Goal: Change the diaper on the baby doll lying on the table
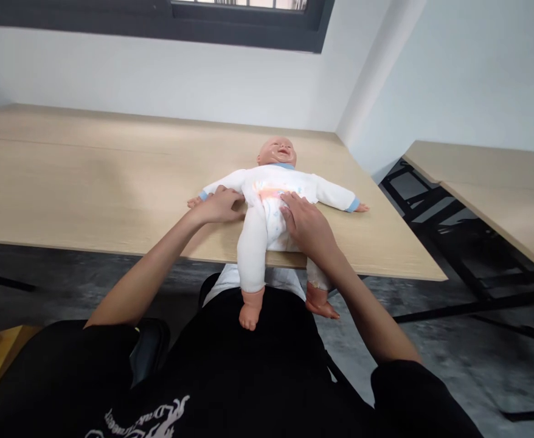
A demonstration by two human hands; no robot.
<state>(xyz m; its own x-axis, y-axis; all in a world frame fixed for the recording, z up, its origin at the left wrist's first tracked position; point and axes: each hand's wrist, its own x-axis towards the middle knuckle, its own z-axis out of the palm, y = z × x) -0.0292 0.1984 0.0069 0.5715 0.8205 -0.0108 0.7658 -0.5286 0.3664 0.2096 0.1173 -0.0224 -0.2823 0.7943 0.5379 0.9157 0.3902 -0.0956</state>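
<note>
A baby doll (252,243) in a white suit with blue cuffs lies on its back, head away from me, its legs hanging past the table's front edge. Around its waist is a white diaper (274,220) with a coloured printed band. My left hand (224,204) is at the doll's side by the waist, fingers bent and thumb apart, fingertips partly hidden against the suit. Across the diaper's front rests my right hand (307,222), its fingers extended near the printed band and the thumb spread lower down. That hand covers part of the doll's leg on the right.
The doll lies on a light wooden table (89,182) against a white wall (166,85). A second wooden table (499,188) with a black folding frame (458,243) stands at the right. A yellow object (2,359) is at the lower left. Above is a dark window frame (249,24).
</note>
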